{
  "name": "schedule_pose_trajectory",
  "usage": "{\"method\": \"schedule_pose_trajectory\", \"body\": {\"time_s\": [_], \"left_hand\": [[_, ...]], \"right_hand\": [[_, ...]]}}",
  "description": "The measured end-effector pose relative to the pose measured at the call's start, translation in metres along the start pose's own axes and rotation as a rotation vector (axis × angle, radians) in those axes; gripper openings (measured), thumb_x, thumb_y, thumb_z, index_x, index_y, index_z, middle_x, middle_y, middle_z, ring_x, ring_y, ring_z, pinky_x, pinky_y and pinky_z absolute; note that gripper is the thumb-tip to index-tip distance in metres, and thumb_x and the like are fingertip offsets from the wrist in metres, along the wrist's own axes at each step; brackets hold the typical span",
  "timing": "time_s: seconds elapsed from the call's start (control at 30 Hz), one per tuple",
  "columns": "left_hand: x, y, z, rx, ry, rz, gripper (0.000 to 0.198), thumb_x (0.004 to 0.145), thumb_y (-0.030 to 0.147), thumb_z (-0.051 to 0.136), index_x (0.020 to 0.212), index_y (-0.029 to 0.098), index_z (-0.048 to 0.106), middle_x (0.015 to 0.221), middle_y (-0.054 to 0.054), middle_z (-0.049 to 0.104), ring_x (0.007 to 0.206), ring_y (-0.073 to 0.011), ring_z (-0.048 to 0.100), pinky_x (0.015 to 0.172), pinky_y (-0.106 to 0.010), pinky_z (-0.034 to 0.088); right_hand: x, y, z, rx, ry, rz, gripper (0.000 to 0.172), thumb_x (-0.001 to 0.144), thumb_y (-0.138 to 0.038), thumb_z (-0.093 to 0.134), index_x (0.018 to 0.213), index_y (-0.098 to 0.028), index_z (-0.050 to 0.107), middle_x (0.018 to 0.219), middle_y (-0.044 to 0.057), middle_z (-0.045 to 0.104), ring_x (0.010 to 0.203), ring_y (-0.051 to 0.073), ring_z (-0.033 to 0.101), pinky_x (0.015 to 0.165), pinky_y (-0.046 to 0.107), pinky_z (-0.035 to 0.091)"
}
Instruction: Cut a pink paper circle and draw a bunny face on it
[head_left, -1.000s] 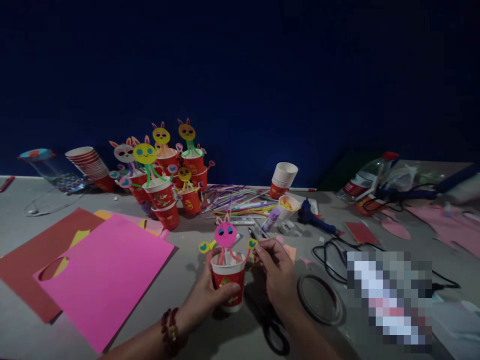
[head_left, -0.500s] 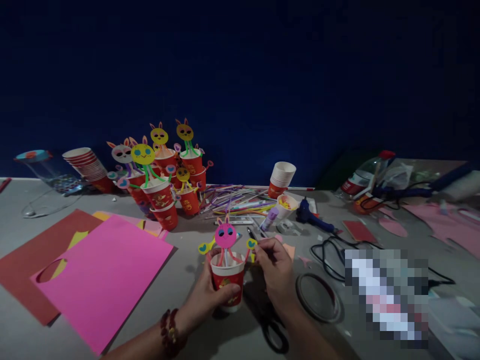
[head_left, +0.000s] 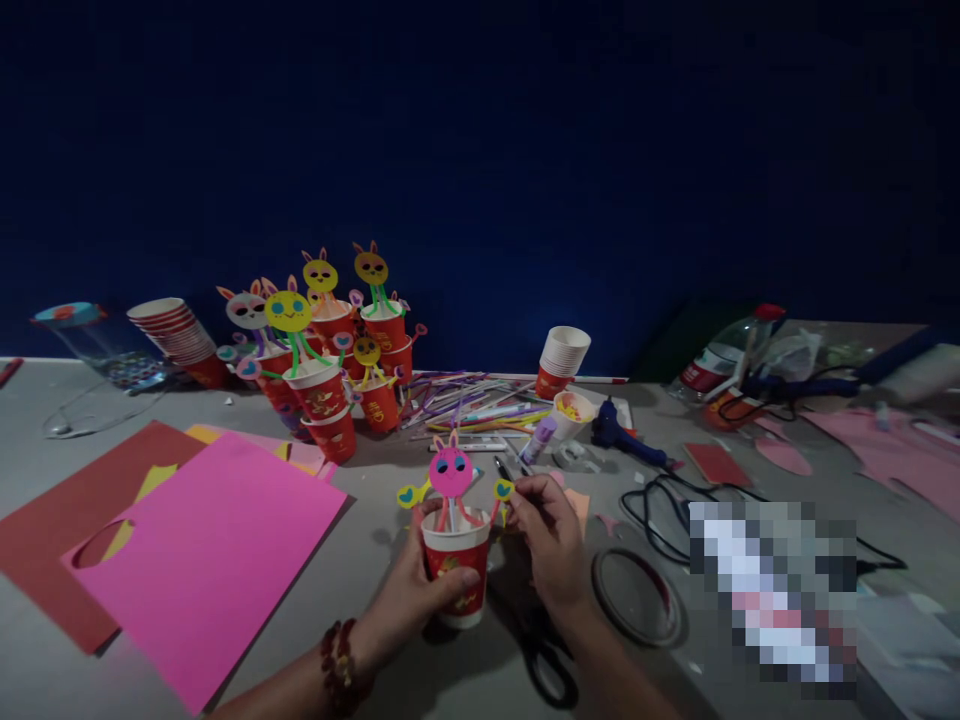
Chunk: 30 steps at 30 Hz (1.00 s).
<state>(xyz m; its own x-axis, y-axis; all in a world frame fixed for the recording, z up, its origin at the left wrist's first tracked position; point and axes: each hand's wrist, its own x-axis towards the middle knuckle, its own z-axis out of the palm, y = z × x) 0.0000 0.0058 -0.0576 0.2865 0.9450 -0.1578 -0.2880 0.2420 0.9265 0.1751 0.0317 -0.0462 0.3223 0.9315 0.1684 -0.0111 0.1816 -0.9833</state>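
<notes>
Head cam: L hand (head_left: 424, 590) wraps the red cup (head_left: 461, 553) just left of the scissors (head_left: 534, 640), R hand (head_left: 551, 525) pinches the yellow tab (head_left: 503, 490) beyond scissors; hard tug/squeeze cld rip tab off or dent cup

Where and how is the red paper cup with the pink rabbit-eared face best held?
Probably grip the red paper cup around its wall, below the white rim, from the left, as the left hand does. The wall is broad and rounded; the pink face rises above it, and the right hand is at the yellow blue-hearted tab.
</notes>
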Motion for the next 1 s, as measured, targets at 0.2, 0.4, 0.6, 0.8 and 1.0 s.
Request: {"method": "schedule_pose_trajectory", "body": {"time_s": [0.2, 0.4, 0.6, 0.8, 1.0], "left_hand": [[-0.0017, -0.0035, -0.0011, -0.008, -0.012, 0.02, 0.086, 0.066, 0.039, 0.086, 0.135, 0.022, 0.039, 0.128, -0.015, 0.062, 0.113, -0.0303, 0.063, 0.101, -0.044, 0.046], [-0.0017, -0.0026, -0.0009, 0.031, -0.055, 0.023, 0.085, 0.068, 0.04, 0.085, 0.135, 0.022, 0.036, 0.13, -0.016, 0.061, 0.116, -0.0304, 0.061, 0.103, -0.045, 0.044], [-0.0006, -0.0026, -0.0012, 0.048, -0.046, 0.028, 0.09, 0.064, 0.045, 0.086, 0.136, 0.022, 0.037, 0.127, -0.016, 0.062, 0.114, -0.0318, 0.061, 0.102, -0.046, 0.044], [-0.0011, -0.0042, -0.0028, 0.048, -0.05, 0.015, 0.089, 0.067, 0.042, 0.085, 0.138, 0.022, 0.036, 0.129, -0.015, 0.061, 0.115, -0.0306, 0.061, 0.104, -0.046, 0.043], [-0.0013, -0.0047, -0.0023, 0.022, -0.051, 0.014, 0.085, 0.068, 0.041, 0.085, 0.134, 0.023, 0.036, 0.13, -0.014, 0.06, 0.117, -0.03, 0.06, 0.104, -0.044, 0.043]], "right_hand": [[-0.0019, 0.0005, 0.0028, 0.096, -0.159, 0.064, 0.023, 0.081, -0.041, 0.071, 0.081, -0.021, 0.06, 0.068, -0.003, 0.057, 0.062, 0.013, 0.05, 0.057, 0.023, 0.041], [-0.0011, -0.0028, 0.0043, 0.114, -0.156, 0.076, 0.025, 0.082, -0.042, 0.072, 0.076, -0.021, 0.06, 0.064, -0.003, 0.056, 0.061, 0.013, 0.05, 0.057, 0.023, 0.041], [-0.0006, -0.0038, 0.0031, 0.111, -0.15, 0.096, 0.028, 0.079, -0.043, 0.074, 0.071, -0.02, 0.06, 0.063, -0.003, 0.055, 0.059, 0.012, 0.049, 0.055, 0.022, 0.041], [-0.0009, -0.007, 0.002, 0.078, -0.148, 0.067, 0.028, 0.08, -0.044, 0.073, 0.073, -0.02, 0.062, 0.064, -0.003, 0.056, 0.06, 0.013, 0.05, 0.056, 0.023, 0.042], [-0.0009, -0.0028, 0.0019, 0.082, -0.13, 0.057, 0.028, 0.08, -0.045, 0.073, 0.071, -0.021, 0.061, 0.064, -0.003, 0.057, 0.06, 0.014, 0.052, 0.058, 0.023, 0.044]]}}
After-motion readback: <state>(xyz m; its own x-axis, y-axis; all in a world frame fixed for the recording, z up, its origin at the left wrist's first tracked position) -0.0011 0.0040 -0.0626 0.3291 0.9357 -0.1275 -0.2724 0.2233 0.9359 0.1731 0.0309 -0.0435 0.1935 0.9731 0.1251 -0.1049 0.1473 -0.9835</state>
